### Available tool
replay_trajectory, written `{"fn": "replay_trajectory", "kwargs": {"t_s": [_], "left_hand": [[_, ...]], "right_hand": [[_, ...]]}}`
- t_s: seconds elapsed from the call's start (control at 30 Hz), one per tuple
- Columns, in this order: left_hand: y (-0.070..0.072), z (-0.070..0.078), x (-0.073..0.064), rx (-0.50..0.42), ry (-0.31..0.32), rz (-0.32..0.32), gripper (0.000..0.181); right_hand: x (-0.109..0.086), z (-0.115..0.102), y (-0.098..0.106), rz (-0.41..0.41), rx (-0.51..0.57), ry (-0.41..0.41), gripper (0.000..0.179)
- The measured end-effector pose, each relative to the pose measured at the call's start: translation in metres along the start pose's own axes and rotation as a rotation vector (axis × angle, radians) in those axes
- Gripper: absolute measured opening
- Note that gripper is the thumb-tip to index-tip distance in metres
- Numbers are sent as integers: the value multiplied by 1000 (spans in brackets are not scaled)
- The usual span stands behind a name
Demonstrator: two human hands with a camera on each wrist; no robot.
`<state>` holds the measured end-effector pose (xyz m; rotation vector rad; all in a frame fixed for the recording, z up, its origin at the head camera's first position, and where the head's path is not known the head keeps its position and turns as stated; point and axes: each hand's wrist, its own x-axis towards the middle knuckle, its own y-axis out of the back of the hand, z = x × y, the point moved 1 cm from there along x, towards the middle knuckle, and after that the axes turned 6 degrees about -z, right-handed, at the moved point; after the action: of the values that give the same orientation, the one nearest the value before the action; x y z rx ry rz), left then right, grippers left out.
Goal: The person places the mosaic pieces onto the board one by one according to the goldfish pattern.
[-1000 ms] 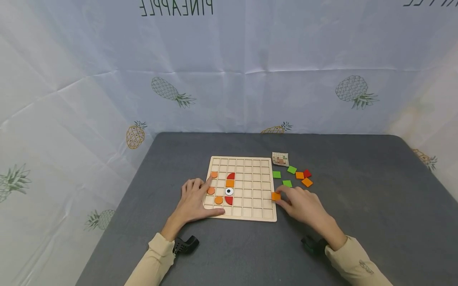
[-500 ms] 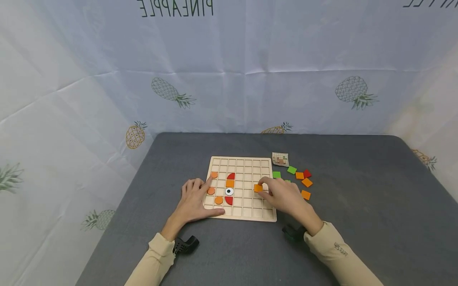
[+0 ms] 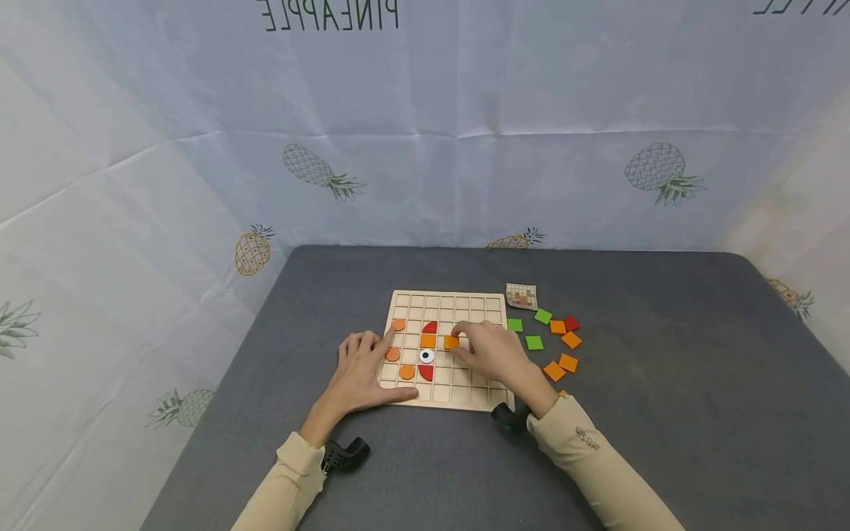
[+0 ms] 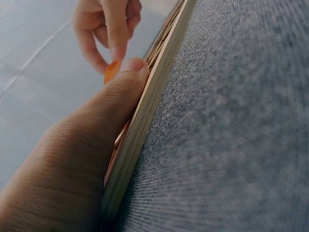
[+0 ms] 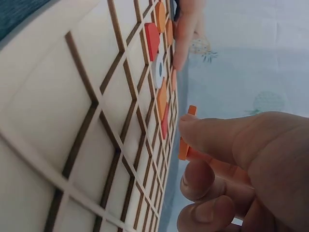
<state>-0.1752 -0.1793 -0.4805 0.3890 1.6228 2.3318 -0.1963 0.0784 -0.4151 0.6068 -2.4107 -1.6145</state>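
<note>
The right hand is pinching an orange square tile above a grid board; the left hand is splaying across its nine-o'clock edge.

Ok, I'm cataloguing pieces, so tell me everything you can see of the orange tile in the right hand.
The orange tile is a thin, plain square, perhaps painted wood, though I can't be sure. The right hand pinches it between thumb and finger above the grid board, apart from its surface. The head view shows its broad face; the right wrist view catches it nearly edge-on, partly hidden by the thumb.
</note>
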Motion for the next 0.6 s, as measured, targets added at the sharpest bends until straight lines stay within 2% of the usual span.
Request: {"fn": "replay_trajectory", "kwargs": {"t_s": [0.23, 0.6], "left_hand": [[0, 0, -1, -4, -15, 11, 125], [0, 0, -2, 9, -16, 14, 121]], "right_hand": [[11, -5, -6, -22, 40, -6, 29], [19, -2, -14, -38, 74, -38, 28]]}}
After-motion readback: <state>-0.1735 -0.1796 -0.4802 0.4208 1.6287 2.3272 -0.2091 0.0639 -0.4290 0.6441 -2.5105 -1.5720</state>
